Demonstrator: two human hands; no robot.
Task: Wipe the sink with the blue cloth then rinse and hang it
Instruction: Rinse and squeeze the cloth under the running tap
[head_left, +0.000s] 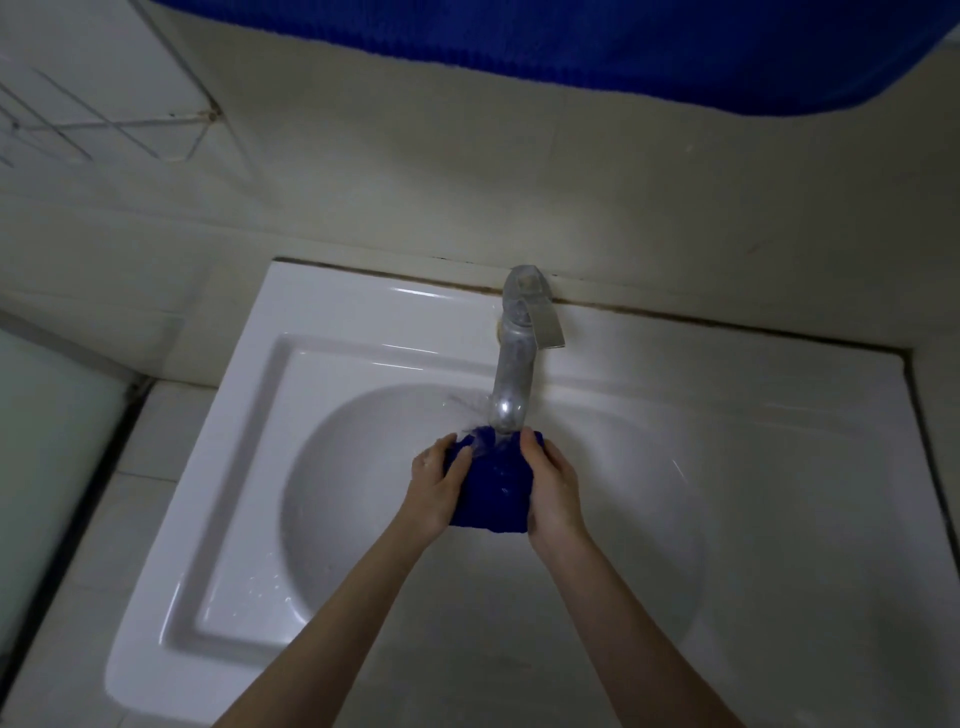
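Observation:
A bunched dark blue cloth (496, 486) is held over the bowl of the white sink (249, 467), right under the spout of the metal tap (514, 374). Water runs from the spout onto the cloth's top and sprays off to the left. My left hand (436, 488) grips the cloth's left side. My right hand (553, 491) grips its right side, thumb on the top edge. The cloth's underside is hidden by my hands.
The tap's lever handle (545, 317) points forward and to the right. A large blue fabric (571, 36) hangs across the top of the view against the wall. A wire rack (104, 124) is fixed at the upper left. Tiled ledge surrounds the sink.

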